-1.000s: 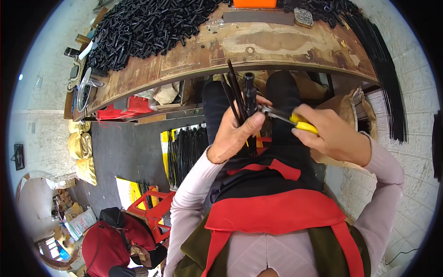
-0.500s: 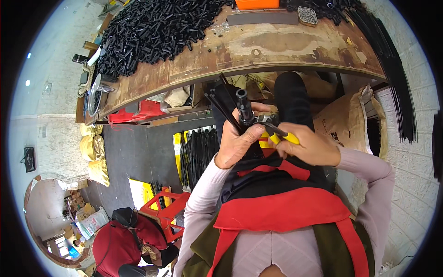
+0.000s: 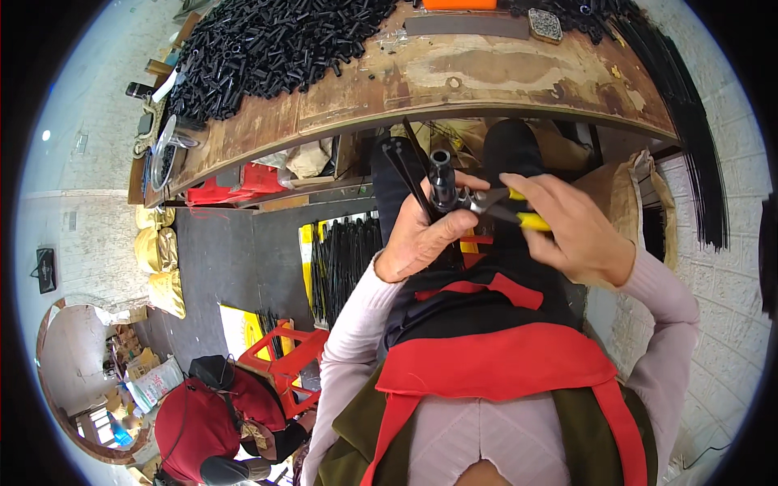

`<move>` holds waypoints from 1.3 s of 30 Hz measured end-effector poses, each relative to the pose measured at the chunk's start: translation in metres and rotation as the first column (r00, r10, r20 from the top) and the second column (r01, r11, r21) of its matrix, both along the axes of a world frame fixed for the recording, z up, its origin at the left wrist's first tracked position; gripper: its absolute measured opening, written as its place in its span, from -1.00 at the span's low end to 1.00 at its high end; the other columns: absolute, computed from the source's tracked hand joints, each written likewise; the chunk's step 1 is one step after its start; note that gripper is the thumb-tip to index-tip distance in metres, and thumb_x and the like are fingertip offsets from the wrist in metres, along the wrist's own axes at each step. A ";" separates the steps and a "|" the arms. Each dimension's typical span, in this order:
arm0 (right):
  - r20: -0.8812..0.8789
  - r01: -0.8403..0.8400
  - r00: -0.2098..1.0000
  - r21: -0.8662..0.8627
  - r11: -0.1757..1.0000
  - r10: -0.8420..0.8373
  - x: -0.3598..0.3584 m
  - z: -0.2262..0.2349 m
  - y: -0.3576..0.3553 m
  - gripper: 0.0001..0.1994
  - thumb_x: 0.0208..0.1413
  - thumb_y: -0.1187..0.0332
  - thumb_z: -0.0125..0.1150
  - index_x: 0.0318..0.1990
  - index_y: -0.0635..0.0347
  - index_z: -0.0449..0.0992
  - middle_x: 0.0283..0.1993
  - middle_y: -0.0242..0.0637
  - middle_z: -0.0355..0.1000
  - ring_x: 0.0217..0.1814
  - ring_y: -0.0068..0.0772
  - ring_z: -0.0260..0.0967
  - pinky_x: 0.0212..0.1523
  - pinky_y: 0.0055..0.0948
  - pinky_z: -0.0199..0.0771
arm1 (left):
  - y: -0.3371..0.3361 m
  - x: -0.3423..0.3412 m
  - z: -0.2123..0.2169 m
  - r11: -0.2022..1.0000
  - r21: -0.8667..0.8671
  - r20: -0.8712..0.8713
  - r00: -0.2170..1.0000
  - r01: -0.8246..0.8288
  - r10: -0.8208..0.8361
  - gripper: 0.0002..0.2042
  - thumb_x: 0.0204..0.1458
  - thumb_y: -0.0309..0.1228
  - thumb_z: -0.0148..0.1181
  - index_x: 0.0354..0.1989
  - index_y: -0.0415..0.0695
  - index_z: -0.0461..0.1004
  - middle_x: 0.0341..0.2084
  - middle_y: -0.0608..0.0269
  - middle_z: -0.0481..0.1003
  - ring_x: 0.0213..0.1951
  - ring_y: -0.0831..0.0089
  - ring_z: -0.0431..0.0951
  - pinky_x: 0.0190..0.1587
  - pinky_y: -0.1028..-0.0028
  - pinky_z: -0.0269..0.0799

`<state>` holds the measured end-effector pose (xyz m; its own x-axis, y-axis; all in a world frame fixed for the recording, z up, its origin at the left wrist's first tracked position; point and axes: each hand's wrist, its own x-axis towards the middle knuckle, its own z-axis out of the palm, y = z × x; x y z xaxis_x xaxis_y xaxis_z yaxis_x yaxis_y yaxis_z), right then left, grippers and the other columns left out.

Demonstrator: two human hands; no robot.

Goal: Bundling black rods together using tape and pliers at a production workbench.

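My left hand (image 3: 421,243) is closed round a black tube fitting (image 3: 442,182), its hollow end pointing up, along with several thin black rods (image 3: 405,168) that stick out beside it. In my right hand (image 3: 579,231) is a pair of pliers with yellow handles (image 3: 532,221). The handles are spread apart, and the jaws meet a small shiny metal piece (image 3: 471,200) at the fitting's right side, next to my left thumb. What exactly the jaws touch is too small to tell. Both hands are above my lap, in front of the table edge.
The worn wooden table (image 3: 348,89) bears a heap of short black tubes (image 3: 284,49) and a tin of small metal parts (image 3: 545,25). Bundled black rods (image 3: 348,259) lie on the floor at left, near a red stool (image 3: 284,356) and another person (image 3: 211,421). A paper sack (image 3: 624,190) stands right.
My right hand has loosened and moved slightly right and up, and the pliers' handles have spread. My left hand still holds the fitting and rods, nearly in place.
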<state>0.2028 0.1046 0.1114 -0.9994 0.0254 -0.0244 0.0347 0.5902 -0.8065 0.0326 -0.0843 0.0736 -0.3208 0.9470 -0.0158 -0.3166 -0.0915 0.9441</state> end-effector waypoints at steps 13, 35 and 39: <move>0.402 0.113 0.897 -0.612 0.783 0.185 -0.003 0.015 -0.006 -0.68 0.34 0.25 -0.02 -0.02 0.39 0.44 -0.17 -0.19 0.54 -0.22 -0.46 0.52 -0.22 -0.46 0.45 | -0.004 0.008 -0.004 0.996 0.075 0.117 0.992 0.040 -0.049 -0.70 0.13 -0.40 0.27 -0.05 -0.21 0.34 -0.30 0.38 0.46 -0.26 0.64 0.42 -0.17 0.58 0.38; -0.242 0.247 0.951 0.230 0.941 -0.190 -0.036 -0.027 0.071 -0.78 0.07 0.34 0.28 -0.22 0.27 0.47 -0.32 -0.07 0.44 -0.26 -0.03 0.43 -0.25 -0.27 0.42 | 0.035 -0.010 -0.017 0.980 0.098 0.027 0.985 -0.172 0.170 -0.35 0.02 0.01 0.31 0.07 -0.23 0.22 -0.56 0.42 0.19 -0.53 0.60 0.16 -0.47 0.58 0.13; -0.373 0.528 0.834 0.330 0.782 -0.406 -0.067 -0.050 0.175 -0.79 0.07 0.33 0.23 -0.20 0.24 0.49 -0.33 0.00 0.44 -0.25 0.08 0.40 -0.28 -0.22 0.38 | 0.057 -0.022 -0.028 0.982 0.064 0.068 0.982 -0.179 0.175 -0.66 0.28 -0.15 0.00 -0.04 -0.21 0.27 -0.59 0.41 0.14 -0.54 0.59 0.13 -0.48 0.55 0.11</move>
<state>0.1357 0.2797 0.0611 -0.8240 0.4371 0.3604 0.2133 0.8288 -0.5173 0.0103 -0.0278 0.0455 -0.4841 0.8747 0.0233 -0.3468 -0.2162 0.9127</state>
